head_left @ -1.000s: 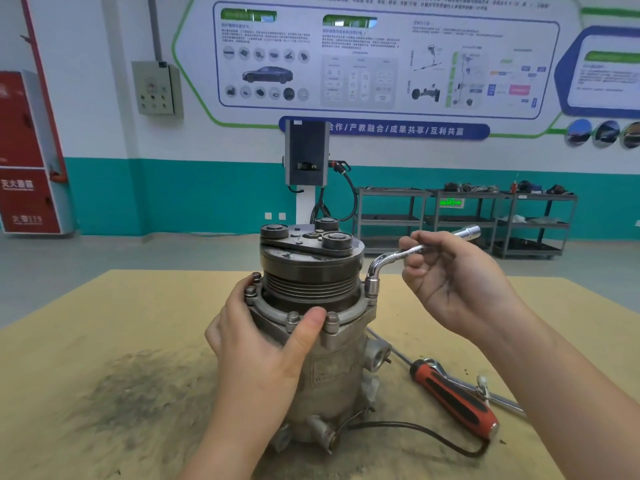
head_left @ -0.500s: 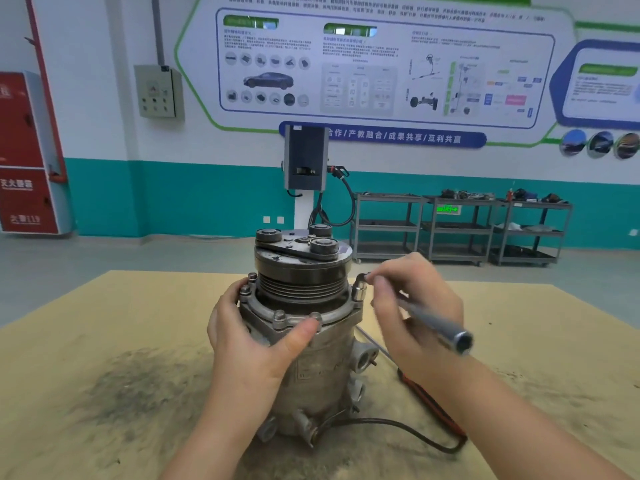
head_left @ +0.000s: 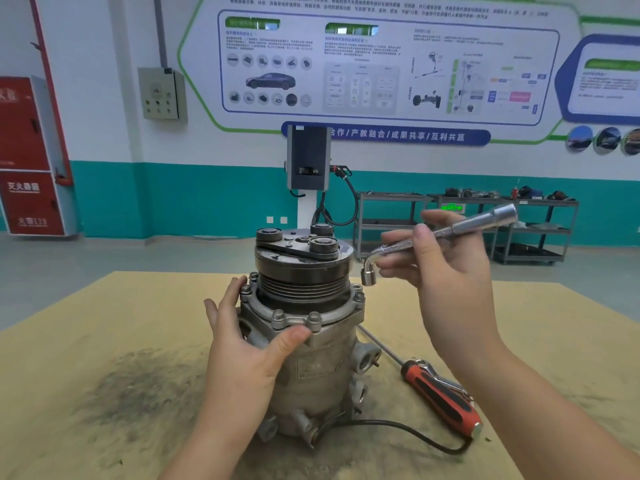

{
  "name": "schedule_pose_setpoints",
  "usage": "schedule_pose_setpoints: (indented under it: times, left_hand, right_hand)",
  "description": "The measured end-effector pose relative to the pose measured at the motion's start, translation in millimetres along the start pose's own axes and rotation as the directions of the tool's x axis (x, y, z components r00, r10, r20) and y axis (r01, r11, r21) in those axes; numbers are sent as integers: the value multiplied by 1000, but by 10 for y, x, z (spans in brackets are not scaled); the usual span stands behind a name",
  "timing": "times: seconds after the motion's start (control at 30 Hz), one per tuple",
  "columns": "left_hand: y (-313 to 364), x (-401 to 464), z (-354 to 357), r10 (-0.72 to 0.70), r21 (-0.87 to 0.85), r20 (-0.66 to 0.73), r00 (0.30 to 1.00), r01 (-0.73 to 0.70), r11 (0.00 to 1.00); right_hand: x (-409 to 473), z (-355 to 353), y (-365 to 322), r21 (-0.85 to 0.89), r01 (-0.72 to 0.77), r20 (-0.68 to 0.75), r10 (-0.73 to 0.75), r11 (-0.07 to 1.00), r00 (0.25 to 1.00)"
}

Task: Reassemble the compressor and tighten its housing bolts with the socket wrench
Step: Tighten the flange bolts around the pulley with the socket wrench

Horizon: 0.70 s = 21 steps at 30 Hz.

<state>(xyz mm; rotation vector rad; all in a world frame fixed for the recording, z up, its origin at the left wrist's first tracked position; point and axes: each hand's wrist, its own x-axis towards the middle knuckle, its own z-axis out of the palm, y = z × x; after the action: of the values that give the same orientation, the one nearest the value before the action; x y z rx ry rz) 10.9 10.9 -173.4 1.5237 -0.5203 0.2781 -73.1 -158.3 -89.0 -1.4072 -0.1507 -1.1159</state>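
On the tan bench (head_left: 104, 323) stands the compressor (head_left: 304, 341), upright, pulley end up, ring of housing bolts (head_left: 313, 318) seated around the flange. Steadied by the left hand (head_left: 242, 344), thumb pressed at the front flange edge just below two bolt heads, fingers (head_left: 239, 287) wrapped round the far left side. Lifted clear now: the L-shaped socket wrench (head_left: 440, 233), pinched in the right hand (head_left: 446, 271) near its bend, long arm pointing up and right, short socket end hanging just above and beside the right-hand flange bolt (head_left: 358, 296), not touching. Half a second ago swung low toward the wearer with the socket on that bolt; a second ago seated there with the handle out to the right. Reads as one stroke finished and the tool pulled off for a reset, or for a move to the next bolt. Tightness of any bolt impossible to judge from here. Lying behind on the bench, an orange-handled screwdriver (head_left: 443, 400) and a black cable (head_left: 415, 434), both well clear of the hands.
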Motion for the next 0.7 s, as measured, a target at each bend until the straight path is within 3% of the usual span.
schedule_pose_setpoints:
  times: [0.1, 0.23, 0.57, 0.7]
  left_hand:
    - [-4, 20, -18, -10, -19, 23, 1000, 11, 1000]
    - [25, 14, -6, -16, -50, 38, 999, 18, 999]
    - [100, 2, -7, -62, 69, 75, 995, 57, 996]
    - [103, -9, 2, -54, 79, 65, 996, 49, 996]
  right_hand:
    - [59, -31, -3, 261, -252, -87, 282, 932, 955]
    - [40, -32, 35, 403, -333, -72, 393, 852, 917]
    - [101, -57, 69, 403, -461, 34, 490, 791, 871]
    - [-22, -35, 142, 416, -270, -7, 300, 868, 954]
